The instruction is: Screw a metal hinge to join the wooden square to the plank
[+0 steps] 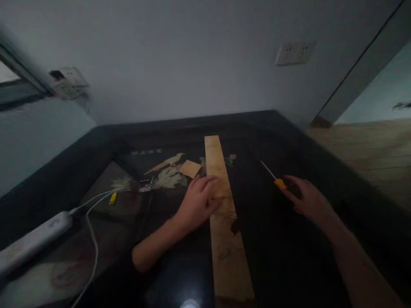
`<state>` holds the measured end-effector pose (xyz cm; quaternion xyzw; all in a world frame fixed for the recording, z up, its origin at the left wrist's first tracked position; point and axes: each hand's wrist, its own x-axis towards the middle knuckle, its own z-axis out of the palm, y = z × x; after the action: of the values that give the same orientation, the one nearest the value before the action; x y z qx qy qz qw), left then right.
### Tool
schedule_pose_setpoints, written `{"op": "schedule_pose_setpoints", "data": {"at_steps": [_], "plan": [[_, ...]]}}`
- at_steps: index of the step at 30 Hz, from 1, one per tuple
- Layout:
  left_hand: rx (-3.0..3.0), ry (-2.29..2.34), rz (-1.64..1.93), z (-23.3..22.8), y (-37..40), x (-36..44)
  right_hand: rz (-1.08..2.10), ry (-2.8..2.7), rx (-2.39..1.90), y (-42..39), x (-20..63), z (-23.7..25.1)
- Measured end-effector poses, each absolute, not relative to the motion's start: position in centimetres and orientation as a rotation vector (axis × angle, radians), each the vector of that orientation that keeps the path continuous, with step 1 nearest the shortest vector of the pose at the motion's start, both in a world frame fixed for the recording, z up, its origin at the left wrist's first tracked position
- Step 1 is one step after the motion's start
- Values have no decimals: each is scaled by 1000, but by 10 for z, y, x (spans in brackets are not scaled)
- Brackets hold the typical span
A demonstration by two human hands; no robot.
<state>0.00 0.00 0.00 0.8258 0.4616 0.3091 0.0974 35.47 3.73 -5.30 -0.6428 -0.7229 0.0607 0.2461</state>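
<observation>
A long wooden plank (227,248) lies lengthwise on the dark table, with a dark patch near its middle. My left hand (199,199) is over the plank's left edge, its fingers bent and the thumb apart from them, with nothing visible between. To the right of the plank, my right hand (306,196) grips a screwdriver (280,183) by its yellow handle, the thin metal shaft pointing away and to the left. Just beyond my left hand lies a small square wooden piece (190,168). Small metal pieces, perhaps screws (149,182), lie left of it.
A white power strip (38,239) with white cables (93,231) occupies the left side. Near it is a small yellow object (113,198). The dark table (180,137) meets a wall with sockets (295,53); wooden floor shows beyond its right edge.
</observation>
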Motion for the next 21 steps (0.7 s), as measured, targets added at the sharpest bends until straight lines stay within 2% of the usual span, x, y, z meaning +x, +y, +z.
{"op": "schedule_pose_setpoints", "data": {"at_steps": [4, 7, 11, 15, 21], "plan": [[2140, 1706, 1050, 12, 67, -66, 106, -1886, -1747, 36, 363, -49], [1997, 2039, 703, -7, 95, -89, 131, -1864, -1753, 37, 362, -49], [2009, 2085, 557, -42, 98, -81, 207, -1880, -1743, 35, 354, -50], [2037, 2205, 391, -51, 89, -62, 218, -1864, -1729, 32, 348, -46], [2126, 2179, 524, -49, 93, -63, 182, -1858, -1622, 29, 335, -34]]}}
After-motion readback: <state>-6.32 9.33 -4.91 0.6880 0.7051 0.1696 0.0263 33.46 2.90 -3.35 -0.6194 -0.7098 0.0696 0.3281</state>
